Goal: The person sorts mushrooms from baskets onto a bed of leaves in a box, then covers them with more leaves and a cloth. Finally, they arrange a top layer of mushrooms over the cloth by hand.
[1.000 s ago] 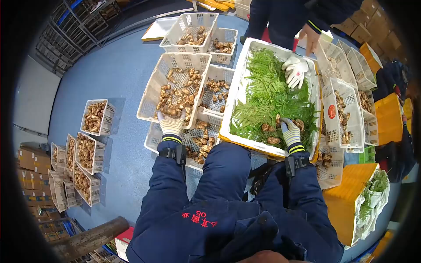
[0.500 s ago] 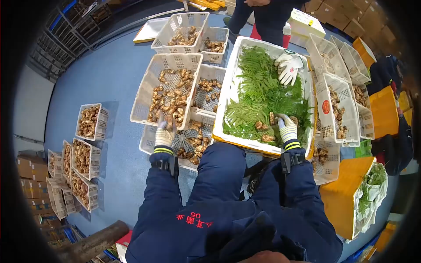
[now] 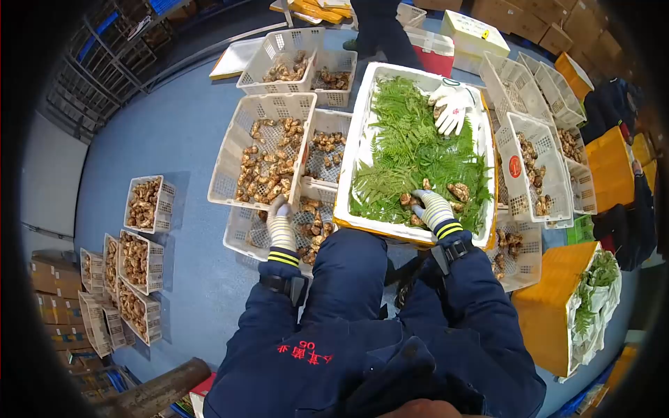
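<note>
Both my hands wear pale knitted gloves with striped cuffs. My right hand (image 3: 435, 208) is low over the white foam box (image 3: 347, 202), its fingers closed around a brown mushroom (image 3: 408, 200) near the front wall. Fern leaves (image 3: 401, 139) line this box, and several more mushrooms (image 3: 458, 191) lie on them around my hand. At the near rim of a large white crate (image 3: 224, 157) is my left hand (image 3: 281, 221), with curled fingers; I cannot tell what they hold. Loose mushrooms (image 3: 268, 171) are spread in that crate.
A pair of white gloves (image 3: 451, 111) lies on the ferns. More mushroom crates (image 3: 512, 157) flank the box, and stacked ones (image 3: 143, 254) stand on the floor at left. An orange-sided box (image 3: 550, 306) is at right. Another person's legs (image 3: 387, 35) are beyond the box.
My left hand has drawn back from over the mushrooms to the crate's near rim. My right hand has shifted left among the mushrooms on the ferns. The other person's legs have moved left.
</note>
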The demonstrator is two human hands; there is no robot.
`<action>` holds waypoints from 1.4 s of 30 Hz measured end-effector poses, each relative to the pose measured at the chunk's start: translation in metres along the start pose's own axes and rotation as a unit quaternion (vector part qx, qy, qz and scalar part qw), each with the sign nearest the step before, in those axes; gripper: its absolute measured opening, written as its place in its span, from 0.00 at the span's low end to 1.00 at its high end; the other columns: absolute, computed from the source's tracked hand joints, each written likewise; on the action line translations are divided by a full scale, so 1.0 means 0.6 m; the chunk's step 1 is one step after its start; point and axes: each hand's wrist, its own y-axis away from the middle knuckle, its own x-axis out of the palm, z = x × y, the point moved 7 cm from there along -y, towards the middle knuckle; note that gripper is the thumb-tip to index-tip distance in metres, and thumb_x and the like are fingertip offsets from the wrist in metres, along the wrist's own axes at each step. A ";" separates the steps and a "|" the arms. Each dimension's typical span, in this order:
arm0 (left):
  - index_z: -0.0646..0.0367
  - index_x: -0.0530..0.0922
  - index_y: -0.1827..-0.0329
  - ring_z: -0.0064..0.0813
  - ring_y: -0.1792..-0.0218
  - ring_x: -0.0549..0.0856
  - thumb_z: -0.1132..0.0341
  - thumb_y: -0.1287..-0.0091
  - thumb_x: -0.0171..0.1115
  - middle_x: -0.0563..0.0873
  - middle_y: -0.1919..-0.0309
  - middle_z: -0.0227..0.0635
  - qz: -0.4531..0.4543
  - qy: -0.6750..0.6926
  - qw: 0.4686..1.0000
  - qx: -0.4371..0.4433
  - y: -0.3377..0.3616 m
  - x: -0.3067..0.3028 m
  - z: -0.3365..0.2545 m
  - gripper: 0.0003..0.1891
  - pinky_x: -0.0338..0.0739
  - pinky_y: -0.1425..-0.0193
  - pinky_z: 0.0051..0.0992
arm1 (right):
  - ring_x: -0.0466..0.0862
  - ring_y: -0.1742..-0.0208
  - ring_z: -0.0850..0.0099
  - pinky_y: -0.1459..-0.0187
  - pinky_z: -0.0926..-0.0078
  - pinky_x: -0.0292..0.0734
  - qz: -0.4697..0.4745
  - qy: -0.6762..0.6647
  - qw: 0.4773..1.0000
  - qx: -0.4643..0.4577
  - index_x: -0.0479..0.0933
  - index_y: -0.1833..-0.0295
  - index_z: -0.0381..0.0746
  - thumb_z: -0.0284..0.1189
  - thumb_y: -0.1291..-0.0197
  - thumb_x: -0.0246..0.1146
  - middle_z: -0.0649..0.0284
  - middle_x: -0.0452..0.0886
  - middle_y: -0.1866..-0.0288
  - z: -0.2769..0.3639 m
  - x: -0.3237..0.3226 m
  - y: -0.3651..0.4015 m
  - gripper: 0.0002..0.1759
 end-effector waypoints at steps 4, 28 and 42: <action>0.62 0.76 0.42 0.28 0.51 0.82 0.65 0.36 0.67 0.81 0.53 0.35 0.191 0.034 0.980 -0.054 0.127 0.229 -0.031 0.20 0.78 0.46 0.26 | 0.83 0.49 0.57 0.45 0.65 0.77 -0.015 -0.134 0.990 0.050 0.79 0.43 0.42 0.40 0.43 0.67 0.52 0.84 0.50 -0.032 0.012 0.002 0.24; 0.45 0.65 0.29 0.31 0.58 0.82 0.68 0.37 0.64 0.79 0.44 0.40 0.251 0.236 0.853 -0.391 0.204 0.417 0.218 0.32 0.81 0.50 0.40 | 0.82 0.44 0.56 0.42 0.66 0.76 -0.050 -0.073 0.984 0.157 0.74 0.37 0.38 0.38 0.43 0.66 0.50 0.82 0.44 -0.069 -0.031 -0.004 0.29; 0.46 0.78 0.45 0.34 0.63 0.85 0.66 0.36 0.64 0.84 0.62 0.33 0.182 0.207 0.880 -0.388 0.215 0.415 0.191 0.16 0.81 0.47 0.45 | 0.82 0.49 0.51 0.45 0.62 0.77 0.157 -0.028 0.986 -0.041 0.79 0.42 0.44 0.33 0.39 0.60 0.48 0.83 0.51 0.015 -0.016 0.050 0.19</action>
